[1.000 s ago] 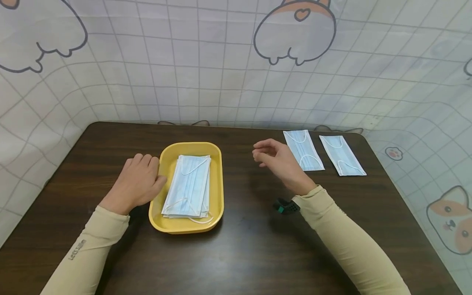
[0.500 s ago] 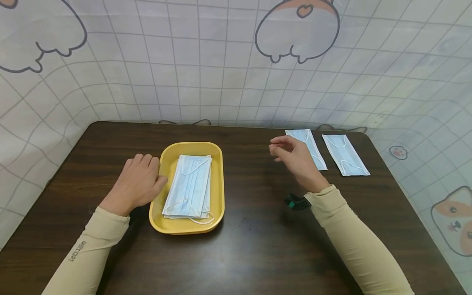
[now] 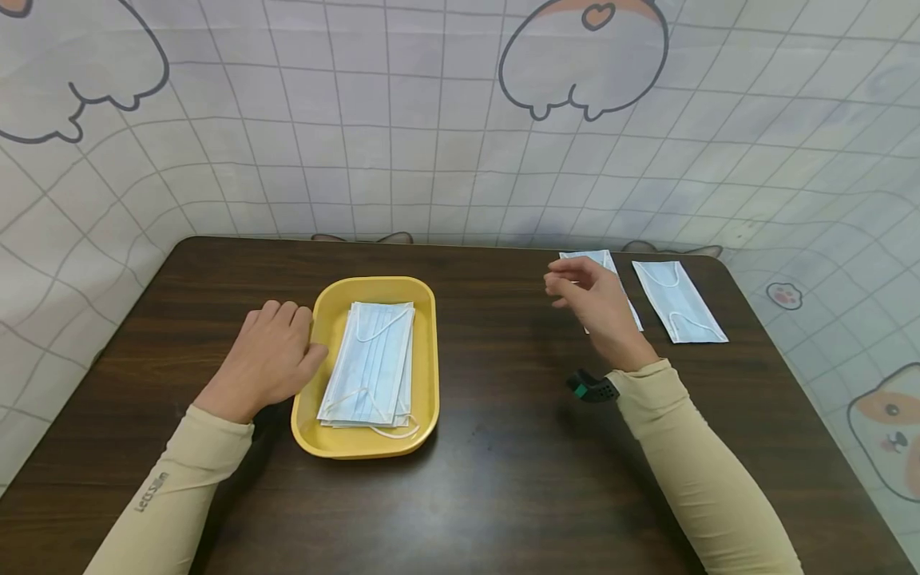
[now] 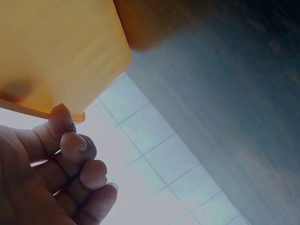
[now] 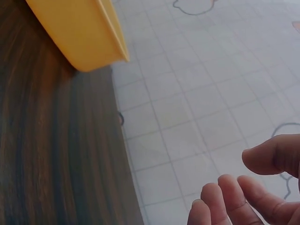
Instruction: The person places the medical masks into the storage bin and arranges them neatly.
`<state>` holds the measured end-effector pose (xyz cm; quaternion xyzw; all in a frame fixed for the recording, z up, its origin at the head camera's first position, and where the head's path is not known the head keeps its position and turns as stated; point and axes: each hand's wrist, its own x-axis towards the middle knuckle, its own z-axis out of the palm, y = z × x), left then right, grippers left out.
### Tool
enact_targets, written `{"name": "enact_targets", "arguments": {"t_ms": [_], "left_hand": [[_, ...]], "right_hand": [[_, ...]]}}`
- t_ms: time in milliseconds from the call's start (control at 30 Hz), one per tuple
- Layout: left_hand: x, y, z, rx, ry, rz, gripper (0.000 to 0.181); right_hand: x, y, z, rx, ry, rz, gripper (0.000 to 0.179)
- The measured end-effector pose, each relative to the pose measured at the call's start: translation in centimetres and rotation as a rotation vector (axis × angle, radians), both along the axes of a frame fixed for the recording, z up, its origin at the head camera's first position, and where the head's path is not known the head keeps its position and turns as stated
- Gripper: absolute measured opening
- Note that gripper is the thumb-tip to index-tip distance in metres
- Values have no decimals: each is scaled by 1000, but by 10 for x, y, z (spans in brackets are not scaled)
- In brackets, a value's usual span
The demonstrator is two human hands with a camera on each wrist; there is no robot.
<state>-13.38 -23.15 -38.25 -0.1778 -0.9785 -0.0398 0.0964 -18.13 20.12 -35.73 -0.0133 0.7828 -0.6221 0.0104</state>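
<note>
In the head view, my left hand (image 3: 267, 361) grips the left rim of a yellow plastic tray (image 3: 434, 359). Its thumb and forefinger pinch the tray's edge in the left wrist view, with the other fingers curled. A stack of light blue disposable face masks (image 3: 366, 363) with white ear loops lies inside the tray. At the right, my right hand (image 3: 602, 313) hovers over the table with fingers loosely bent and nothing held; the right wrist view shows its thumb apart from the fingers. Behind it, one face mask (image 3: 596, 257) is partly hidden. Another mask (image 3: 679, 302) lies flat farther right.
The dark wooden table (image 3: 474, 495) runs back to a white grid-patterned cloth (image 3: 431, 144) printed with cartoon dogs. A dark band (image 3: 591, 386) sits at my right wrist.
My right hand has moved rightward, away from the tray, and now covers more of the nearer loose mask. The left hand keeps its grip on the tray, which stays in place.
</note>
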Motion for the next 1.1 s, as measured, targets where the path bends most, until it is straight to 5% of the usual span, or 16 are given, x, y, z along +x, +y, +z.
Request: {"name": "enact_targets", "arguments": {"t_ms": [667, 1100], "left_hand": [[-2, 0, -1, 3, 6, -1, 22], [-2, -1, -1, -2, -2, 1, 22]], "right_hand": [[-15, 28, -12, -180, 11, -120, 18], [-22, 53, -19, -176, 31, -188, 18]]}}
